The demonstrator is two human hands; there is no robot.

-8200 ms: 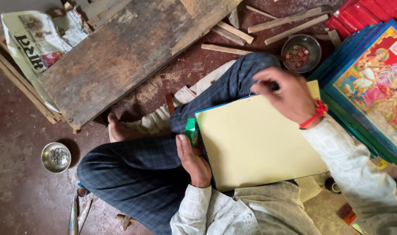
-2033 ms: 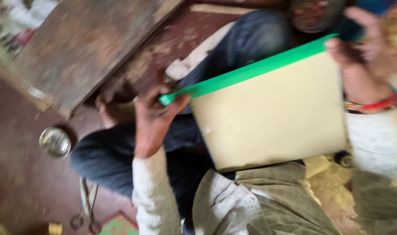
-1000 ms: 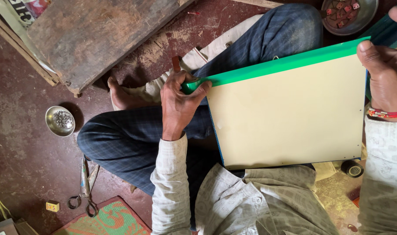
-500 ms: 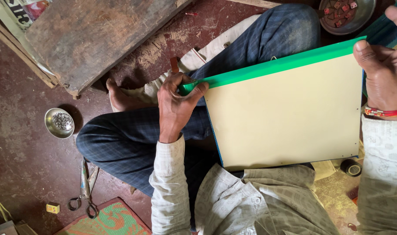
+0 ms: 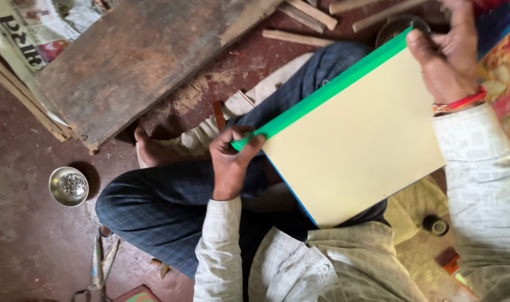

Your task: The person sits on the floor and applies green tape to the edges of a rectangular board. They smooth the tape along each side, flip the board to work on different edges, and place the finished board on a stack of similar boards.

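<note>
Head view: a cream board (image 5: 358,134) is held tilted over the crossed legs (image 5: 171,196), its green-taped edge (image 5: 327,89) running as the long axis from lower left to upper right. The left hand (image 5: 232,162) is pinched shut on the tape's near end; the right hand (image 5: 448,56) is clamped on the far corner.

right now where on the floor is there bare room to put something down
The widest bare patch is the red floor left of the knee, bordered by the metal bowl, the wooden plank and the scissors. A smaller strip lies between plank and leg. Top right is crowded with wooden sticks and stacked pictures.
</note>
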